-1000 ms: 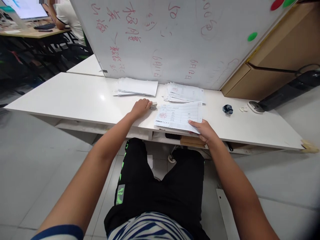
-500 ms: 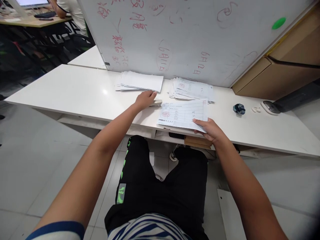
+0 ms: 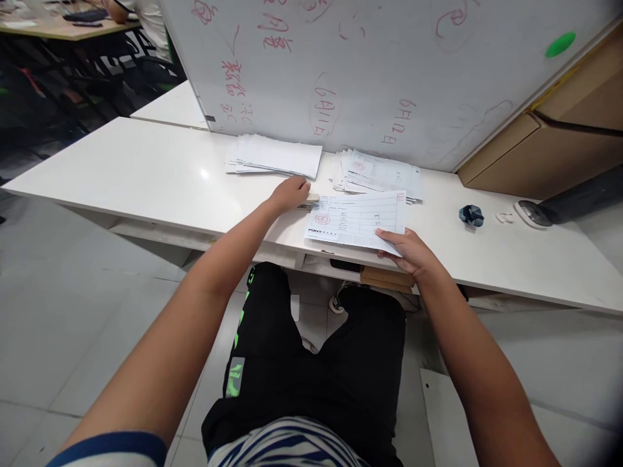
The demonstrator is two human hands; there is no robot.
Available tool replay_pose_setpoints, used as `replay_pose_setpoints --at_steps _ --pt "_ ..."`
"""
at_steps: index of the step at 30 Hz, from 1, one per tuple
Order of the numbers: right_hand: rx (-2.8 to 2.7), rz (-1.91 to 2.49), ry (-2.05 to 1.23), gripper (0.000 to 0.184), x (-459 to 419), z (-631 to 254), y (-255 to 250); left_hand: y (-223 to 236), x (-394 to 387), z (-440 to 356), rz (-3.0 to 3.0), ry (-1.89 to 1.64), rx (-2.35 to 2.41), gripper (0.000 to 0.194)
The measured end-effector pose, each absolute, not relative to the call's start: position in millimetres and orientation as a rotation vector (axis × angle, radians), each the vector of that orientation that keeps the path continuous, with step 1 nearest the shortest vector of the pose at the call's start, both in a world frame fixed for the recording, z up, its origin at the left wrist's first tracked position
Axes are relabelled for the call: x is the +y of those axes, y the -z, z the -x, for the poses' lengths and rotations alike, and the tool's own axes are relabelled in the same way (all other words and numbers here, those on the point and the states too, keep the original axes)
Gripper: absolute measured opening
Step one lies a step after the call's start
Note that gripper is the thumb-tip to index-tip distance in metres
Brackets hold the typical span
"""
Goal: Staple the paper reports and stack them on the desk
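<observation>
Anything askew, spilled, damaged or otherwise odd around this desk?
The whiteboard looks odd: its red writing runs sideways, as if the board were turned on its side. Below it, the left paper stack and right paper stack are untidy, edges fanned. No spill or damage is visible.

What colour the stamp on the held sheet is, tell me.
The stamp is red; it shows best in the head view.

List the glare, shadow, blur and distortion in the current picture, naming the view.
Head view: small glare spot on the white desk, left part; soft shadow on it near the left hand; dim, soft background at upper left; darkened lower right corner; wide-angle stretch towards the edges; fine print on the held paper form unreadable.
</observation>
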State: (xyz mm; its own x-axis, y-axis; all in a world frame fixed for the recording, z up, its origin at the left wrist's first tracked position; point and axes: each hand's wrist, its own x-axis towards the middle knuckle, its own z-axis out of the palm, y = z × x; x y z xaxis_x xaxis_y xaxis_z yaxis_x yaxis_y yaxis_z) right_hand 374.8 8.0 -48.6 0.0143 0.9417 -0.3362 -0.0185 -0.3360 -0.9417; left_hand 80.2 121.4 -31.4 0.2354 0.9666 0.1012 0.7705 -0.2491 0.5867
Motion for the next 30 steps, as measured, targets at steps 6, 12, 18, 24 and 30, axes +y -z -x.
replay_pose_setpoints --at_steps 6,12,18,24,30 --pt "-1.089 1.409 -1.505 0.037 22.8 -348.8 43.5 37.6 127.2 -83.3 -2.151 -0.591 1.667 0.033" --pt "-1.035 1.49 -1.459 0.03 24.6 -330.8 35.9 47.1 136.4 -90.1 -2.166 -0.532 1.604 0.038" --pt "-1.046 1.482 -1.421 0.03 23.8 -330.2 41.8 48.1 135.5 -84.7 -2.091 -0.641 1.574 0.042" --pt "-0.985 1.526 -1.254 0.035 16.8 -351.9 43.5 40.7 125.8 -82.8 -2.031 -0.652 1.648 0.044" --pt "-0.974 1.399 -0.894 0.035 69.9 -353.5 4.7 38.5 125.3 -83.7 -2.142 -0.57 1.683 0.038"
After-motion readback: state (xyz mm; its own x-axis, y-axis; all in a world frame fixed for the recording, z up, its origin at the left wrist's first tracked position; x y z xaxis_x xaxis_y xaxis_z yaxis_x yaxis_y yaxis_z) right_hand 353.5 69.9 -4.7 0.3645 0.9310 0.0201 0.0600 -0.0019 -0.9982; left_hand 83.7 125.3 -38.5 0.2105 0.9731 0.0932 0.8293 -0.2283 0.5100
